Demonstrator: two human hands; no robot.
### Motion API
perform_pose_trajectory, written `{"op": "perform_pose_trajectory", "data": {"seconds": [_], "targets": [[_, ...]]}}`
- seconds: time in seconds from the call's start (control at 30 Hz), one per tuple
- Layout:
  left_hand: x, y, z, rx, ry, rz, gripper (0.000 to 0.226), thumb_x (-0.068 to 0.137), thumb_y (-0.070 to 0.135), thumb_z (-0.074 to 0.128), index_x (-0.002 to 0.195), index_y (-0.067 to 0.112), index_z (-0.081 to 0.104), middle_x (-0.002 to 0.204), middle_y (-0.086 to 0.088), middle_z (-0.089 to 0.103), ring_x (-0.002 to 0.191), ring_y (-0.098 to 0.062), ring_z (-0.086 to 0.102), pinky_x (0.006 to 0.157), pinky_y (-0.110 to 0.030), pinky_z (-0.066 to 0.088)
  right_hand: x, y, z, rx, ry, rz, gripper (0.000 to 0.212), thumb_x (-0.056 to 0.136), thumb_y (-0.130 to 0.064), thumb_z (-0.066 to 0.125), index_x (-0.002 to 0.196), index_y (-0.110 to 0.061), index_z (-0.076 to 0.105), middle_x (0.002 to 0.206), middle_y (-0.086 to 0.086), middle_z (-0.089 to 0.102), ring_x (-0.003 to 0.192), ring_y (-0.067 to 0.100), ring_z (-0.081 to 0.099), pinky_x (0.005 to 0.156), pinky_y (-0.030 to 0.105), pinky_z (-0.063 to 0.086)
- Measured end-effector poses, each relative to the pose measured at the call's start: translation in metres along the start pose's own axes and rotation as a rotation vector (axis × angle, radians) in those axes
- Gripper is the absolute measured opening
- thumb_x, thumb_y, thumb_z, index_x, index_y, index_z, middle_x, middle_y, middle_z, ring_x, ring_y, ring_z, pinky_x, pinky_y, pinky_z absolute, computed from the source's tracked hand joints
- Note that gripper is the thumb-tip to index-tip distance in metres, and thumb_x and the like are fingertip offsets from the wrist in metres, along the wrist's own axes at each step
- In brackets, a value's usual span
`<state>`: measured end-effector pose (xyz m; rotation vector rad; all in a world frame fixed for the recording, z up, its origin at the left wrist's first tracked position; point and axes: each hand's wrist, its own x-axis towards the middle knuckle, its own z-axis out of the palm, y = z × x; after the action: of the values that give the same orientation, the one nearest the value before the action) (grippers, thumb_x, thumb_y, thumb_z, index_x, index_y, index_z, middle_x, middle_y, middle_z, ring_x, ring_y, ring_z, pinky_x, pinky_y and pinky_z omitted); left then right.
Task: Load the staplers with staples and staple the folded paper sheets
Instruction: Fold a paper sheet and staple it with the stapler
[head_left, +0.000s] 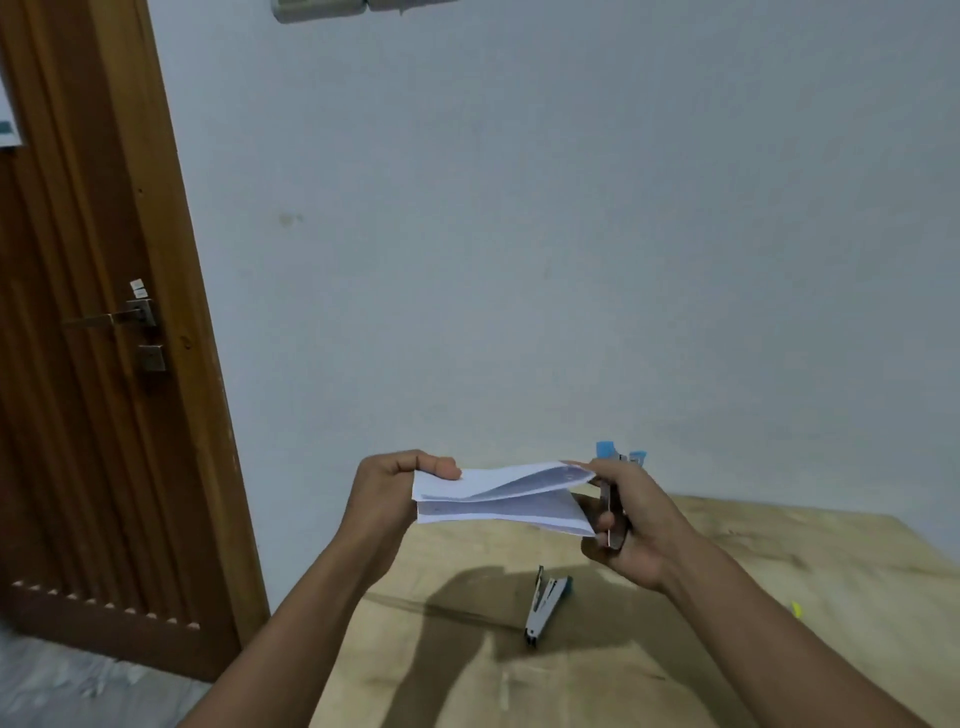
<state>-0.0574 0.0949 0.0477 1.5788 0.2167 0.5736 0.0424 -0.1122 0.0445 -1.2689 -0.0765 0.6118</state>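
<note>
Pinched between thumb and curled fingers, the left end of the folded paper (498, 499) sits in the grip of the person's left hand (395, 488), held in the air in front of a pale wall (519, 234). The sheets are white and folded into several layers that fan apart at the right end, with faint grey print showing through on the lower leaves.

At the paper's right end the right hand (639, 525) closes its grip round a stapler (613, 514). Its metal body runs down across the palm, and two light blue parts stand up just above the paper's right corner. Fingers and paper cover the stapler's front, so it cannot be told whether it bites the sheets or only touches them.

Below the paper, a second stapler (543, 605) lies on the wooden surface (753, 571) inside the arms' shadow. Its metal track faces up, and only a sliver of its teal body shows behind.

Lower right of the paper, a small yellow thing (796, 608) on the surface is too blurred to name. Left of the paper stands a brown wooden door (78, 364) with a metal handle (111, 316), cut off by the frame's edge.
</note>
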Motion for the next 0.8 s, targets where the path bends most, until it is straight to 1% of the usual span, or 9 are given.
{"op": "perform_pose_trajectory", "data": {"seconds": [0.13, 0.33, 0.43, 0.5, 0.57, 0.63, 0.7, 0.73, 0.8], "targets": [[0.001, 0.010, -0.003, 0.071, 0.011, 0.033, 0.031, 0.081, -0.014, 0.055, 0.068, 0.004, 0.077, 0.106, -0.006, 0.071, 0.098, -0.024, 0.067, 0.086, -0.039, 0.054, -0.013, -0.001, -0.002, -0.107, -0.051, 0.040, 0.036, 0.080, -0.045, 0.071, 0.097, -0.015, 0.062, 0.065, -0.005, 0.050, 0.034, 0.004, 0.024, 0.036, 0.016, 0.020], [0.002, 0.009, -0.012, 0.119, -0.044, 0.033, 0.040, 0.082, -0.015, 0.055, 0.060, 0.010, 0.077, 0.106, -0.003, 0.072, 0.100, -0.024, 0.067, 0.080, -0.031, 0.053, -0.025, -0.009, -0.007, -0.126, -0.097, 0.088, 0.045, 0.075, -0.058, 0.072, 0.066, -0.015, 0.064, 0.057, -0.006, 0.048, 0.036, 0.006, 0.023, 0.040, 0.017, 0.017], [0.000, 0.012, -0.014, 0.104, -0.024, 0.030, 0.035, 0.086, -0.012, 0.056, 0.073, 0.011, 0.079, 0.104, -0.003, 0.073, 0.099, -0.026, 0.068, 0.078, -0.031, 0.054, -0.027, -0.006, -0.002, -0.241, -0.025, 0.050, 0.024, 0.080, -0.033, 0.078, 0.067, -0.017, 0.065, 0.052, -0.006, 0.052, 0.039, 0.006, 0.024, 0.040, 0.018, 0.020], [0.002, 0.011, -0.014, -0.081, 0.052, -0.068, 0.029, 0.092, -0.004, 0.053, 0.100, 0.013, 0.074, 0.104, -0.007, 0.074, 0.097, -0.027, 0.069, 0.079, -0.036, 0.054, -0.023, -0.002, 0.004, -0.245, 0.042, -0.003, 0.007, 0.080, -0.013, 0.077, 0.080, -0.010, 0.071, 0.051, -0.005, 0.057, 0.040, 0.007, 0.026, 0.039, 0.018, 0.025], [0.001, 0.009, -0.016, -0.508, 0.079, -0.257, 0.027, 0.097, 0.013, 0.050, 0.121, 0.010, 0.062, 0.114, -0.015, 0.070, 0.096, -0.030, 0.068, 0.078, -0.040, 0.054, -0.017, 0.001, 0.008, -0.196, 0.089, -0.069, 0.013, 0.080, -0.008, 0.075, 0.091, -0.003, 0.072, 0.055, -0.002, 0.064, 0.040, 0.008, 0.028, 0.039, 0.019, 0.029], [-0.005, 0.003, -0.018, -0.869, -0.026, -0.388, 0.048, 0.096, 0.037, 0.050, 0.127, 0.001, 0.053, 0.125, -0.022, 0.064, 0.102, -0.034, 0.066, 0.079, -0.042, 0.058, -0.011, 0.001, 0.012, -0.146, 0.118, -0.146, 0.012, 0.080, -0.008, 0.075, 0.089, -0.003, 0.070, 0.071, 0.005, 0.072, 0.041, 0.009, 0.028, 0.041, 0.021, 0.032], [-0.014, -0.006, -0.013, -0.928, -0.148, -0.433, 0.068, 0.087, 0.056, 0.054, 0.124, -0.001, 0.054, 0.126, -0.022, 0.063, 0.113, -0.037, 0.062, 0.086, -0.049, 0.056, -0.008, 0.001, 0.015, -0.129, 0.134, -0.215, 0.011, 0.080, -0.008, 0.076, 0.079, -0.008, 0.065, 0.081, 0.011, 0.073, 0.042, 0.011, 0.027, 0.042, 0.023, 0.032], [-0.019, -0.009, -0.008, -0.892, -0.176, -0.439, 0.067, 0.083, 0.056, 0.059, 0.120, 0.000, 0.057, 0.124, -0.021, 0.064, 0.114, -0.038, 0.062, 0.087, -0.049, 0.056, -0.006, 0.001, 0.017, -0.132, 0.137, -0.243, 0.014, 0.079, -0.008, 0.076, 0.075, -0.010, 0.063, 0.082, 0.012, 0.072, 0.043, 0.012, 0.027, 0.043, 0.023, 0.032], [-0.027, -0.009, 0.008, -0.814, -0.155, -0.432, 0.045, 0.078, 0.035, 0.069, 0.106, 0.001, 0.061, 0.114, -0.020, 0.066, 0.103, -0.036, 0.068, 0.079, -0.042, 0.060, -0.004, 0.003, 0.021, -0.154, 0.142, -0.289, 0.018, 0.079, -0.009, 0.077, 0.073, -0.011, 0.060, 0.079, 0.012, 0.066, 0.043, 0.014, 0.025, 0.044, 0.025, 0.030]]}}
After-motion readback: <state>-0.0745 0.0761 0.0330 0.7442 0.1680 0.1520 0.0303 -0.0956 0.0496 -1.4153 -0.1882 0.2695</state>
